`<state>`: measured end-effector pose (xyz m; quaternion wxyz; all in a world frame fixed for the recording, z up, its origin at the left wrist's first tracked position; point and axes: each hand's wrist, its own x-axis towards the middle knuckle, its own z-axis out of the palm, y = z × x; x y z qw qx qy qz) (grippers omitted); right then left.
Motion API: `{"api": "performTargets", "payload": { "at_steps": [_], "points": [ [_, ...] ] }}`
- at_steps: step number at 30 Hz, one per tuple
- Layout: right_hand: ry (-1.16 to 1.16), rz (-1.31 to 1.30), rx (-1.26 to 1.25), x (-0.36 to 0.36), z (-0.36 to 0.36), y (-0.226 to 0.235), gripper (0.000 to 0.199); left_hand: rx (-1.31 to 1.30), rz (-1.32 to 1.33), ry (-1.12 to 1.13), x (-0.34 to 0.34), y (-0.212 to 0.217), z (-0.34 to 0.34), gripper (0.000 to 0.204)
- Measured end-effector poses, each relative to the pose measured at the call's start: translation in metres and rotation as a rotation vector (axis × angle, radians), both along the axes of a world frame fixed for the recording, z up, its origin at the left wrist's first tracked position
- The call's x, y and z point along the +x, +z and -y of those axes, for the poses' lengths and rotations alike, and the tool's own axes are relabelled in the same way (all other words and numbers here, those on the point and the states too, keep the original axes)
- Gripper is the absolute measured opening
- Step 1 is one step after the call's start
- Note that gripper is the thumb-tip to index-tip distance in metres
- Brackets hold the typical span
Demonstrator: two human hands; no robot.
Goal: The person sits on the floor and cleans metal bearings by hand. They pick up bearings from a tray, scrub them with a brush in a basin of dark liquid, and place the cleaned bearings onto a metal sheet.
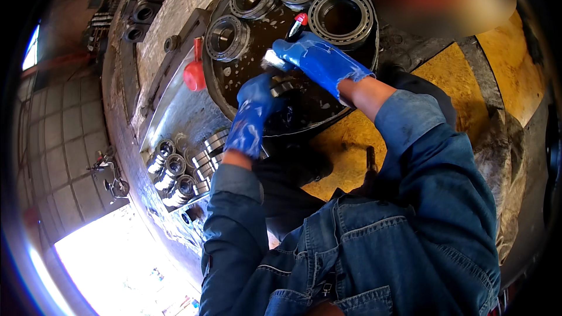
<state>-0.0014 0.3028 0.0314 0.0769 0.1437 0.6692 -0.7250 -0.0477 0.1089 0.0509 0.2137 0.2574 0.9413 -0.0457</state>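
Observation:
Both my hands wear blue rubber gloves over a round, dark pan (212, 90) of oily liquid. My right hand (304, 55) is closed on a brush (300, 20); its dark, red-tipped handle sticks up past the fingers, and a pale, blurred end shows below them. A small metal bearing ring (283, 86) is gripped by my left hand (256, 96), just under the brush's pale end. Part of the ring is hidden by the glove. Large roller bearings (342, 17) lie in the far half of the pan, with another bearing (227, 37) toward its left.
Left of the pan, a metal tray (175, 111) carries several smaller bearings (175, 165) and stacked shiny rings (212, 152). A red oil can (195, 75) stands at the tray's far end. Dark rings (143, 13) lie at the far left. Yellow sheeting (448, 82) covers ground to the right.

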Motion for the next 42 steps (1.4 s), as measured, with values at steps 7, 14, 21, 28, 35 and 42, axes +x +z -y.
{"api": "performTargets", "payload": {
  "at_steps": [7, 14, 21, 28, 35, 42],
  "points": [
    [0.197, 0.001, 0.125, 0.015, 0.021, 0.031, 0.044, 0.196, -0.066, 0.198, 0.024, -0.005, 0.100, 0.065],
    [0.002, -0.041, 0.502, 0.014, 0.017, -0.059, 0.039, 0.395, 0.000, 0.156, 0.019, -0.002, 0.066, 0.059],
    [-0.091, 0.000, 0.184, 0.013, 0.013, -0.036, 0.036, 0.480, 0.276, 0.464, 0.001, -0.013, 0.065, 0.064],
    [0.076, -0.073, -0.078, 0.008, 0.048, 0.023, 0.033, 0.662, 0.360, 0.784, -0.009, -0.057, 0.116, 0.058],
    [-0.113, 0.065, -0.034, 0.005, 0.053, -0.036, 0.031, 0.627, 0.379, 0.745, -0.004, -0.058, 0.118, 0.055],
    [-0.061, 0.049, -0.076, 0.001, 0.066, -0.061, 0.032, 0.910, 0.482, 0.937, -0.006, -0.072, 0.133, 0.053]
  ]
}}
